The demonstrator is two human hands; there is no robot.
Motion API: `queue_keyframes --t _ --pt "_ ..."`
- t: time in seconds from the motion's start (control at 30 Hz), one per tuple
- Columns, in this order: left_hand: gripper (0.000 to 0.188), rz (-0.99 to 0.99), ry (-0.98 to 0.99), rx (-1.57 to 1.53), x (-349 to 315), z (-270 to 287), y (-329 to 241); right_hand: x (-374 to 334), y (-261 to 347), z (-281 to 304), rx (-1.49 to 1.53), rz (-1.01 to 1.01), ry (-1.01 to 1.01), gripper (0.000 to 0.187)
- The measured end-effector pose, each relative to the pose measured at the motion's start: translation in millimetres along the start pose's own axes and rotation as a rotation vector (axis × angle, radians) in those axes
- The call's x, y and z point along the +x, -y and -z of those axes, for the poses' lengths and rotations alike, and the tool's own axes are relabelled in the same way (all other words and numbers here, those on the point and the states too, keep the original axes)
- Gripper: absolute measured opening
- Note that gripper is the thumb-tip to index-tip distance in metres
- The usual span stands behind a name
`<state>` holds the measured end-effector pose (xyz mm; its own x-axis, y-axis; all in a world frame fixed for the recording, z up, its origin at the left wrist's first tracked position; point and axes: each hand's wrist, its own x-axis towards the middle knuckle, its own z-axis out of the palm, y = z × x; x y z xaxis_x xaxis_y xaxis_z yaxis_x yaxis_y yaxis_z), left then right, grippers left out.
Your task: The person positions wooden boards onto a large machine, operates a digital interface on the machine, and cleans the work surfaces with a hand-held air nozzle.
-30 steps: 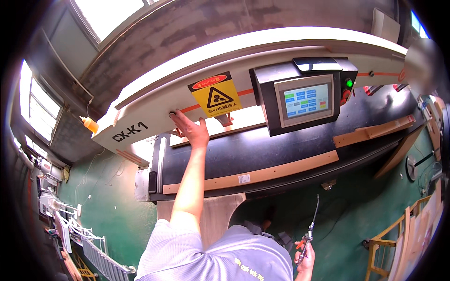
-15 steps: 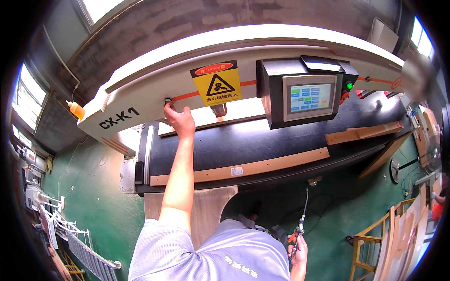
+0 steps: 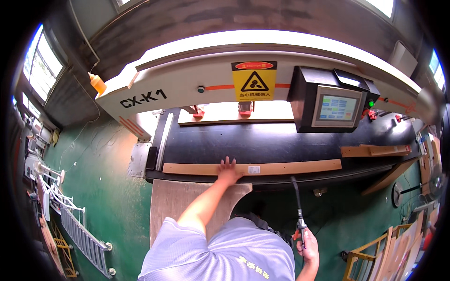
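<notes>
My left hand point(image 3: 228, 172) rests with spread fingers on a long brown wooden strip point(image 3: 300, 167). The strip lies along the near edge of the machine's black table point(image 3: 262, 143). It has small holes and a white label to the right of my hand. Low on the right, my right hand point(image 3: 309, 248) is closed around an air blow gun point(image 3: 301, 220). The gun has an orange part by the fingers, and its thin dark nozzle points up toward the table's front edge.
Above the table spans a white machine beam point(image 3: 178, 79) with a round button point(image 3: 201, 89), a yellow warning sign point(image 3: 254, 83) and a control screen point(image 3: 337, 107). A pale board point(image 3: 276, 114) lies under red-footed clamps point(image 3: 198, 113). More wooden strips point(image 3: 370, 151) lie at right.
My left hand has left the button on the beam and come down onto the wooden strip. My right hand still holds the blow gun, and the view has shifted.
</notes>
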<state>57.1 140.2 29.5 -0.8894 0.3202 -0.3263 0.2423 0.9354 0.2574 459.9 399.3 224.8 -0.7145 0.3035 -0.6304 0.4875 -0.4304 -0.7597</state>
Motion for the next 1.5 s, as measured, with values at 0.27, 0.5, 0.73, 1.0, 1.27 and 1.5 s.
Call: queue_keyframes --t 0.27,0.5,0.73,1.0,1.27,1.5 --pt "0.105 -0.063 -0.185 0.054 -7.8 -38.9 -1.3 -6.8 82.2 -91.7 -1.131 0.326 0.115 0.035" --pt "0.106 -0.097 -0.242 0.046 -10.1 -43.4 4.5 -0.5 86.5 -123.6 -1.261 0.382 0.133 0.036" --pt "0.106 -0.044 -0.175 0.074 -16.1 -37.0 9.9 -6.2 84.7 -116.6 -1.137 0.31 0.111 0.035" --pt "0.099 -0.254 -0.367 0.012 -5.4 -31.4 9.0 -4.2 45.2 -34.5 -1.005 0.298 -0.119 0.037" --pt "0.104 -0.078 -0.127 0.046 -4.2 -32.6 4.2 -35.9 48.8 45.1 -0.702 0.262 -0.719 0.035" --pt "0.103 -0.059 -0.056 0.047 -9.5 -22.7 -3.9 -58.8 17.2 98.9 -0.582 0.327 -1.19 0.036"
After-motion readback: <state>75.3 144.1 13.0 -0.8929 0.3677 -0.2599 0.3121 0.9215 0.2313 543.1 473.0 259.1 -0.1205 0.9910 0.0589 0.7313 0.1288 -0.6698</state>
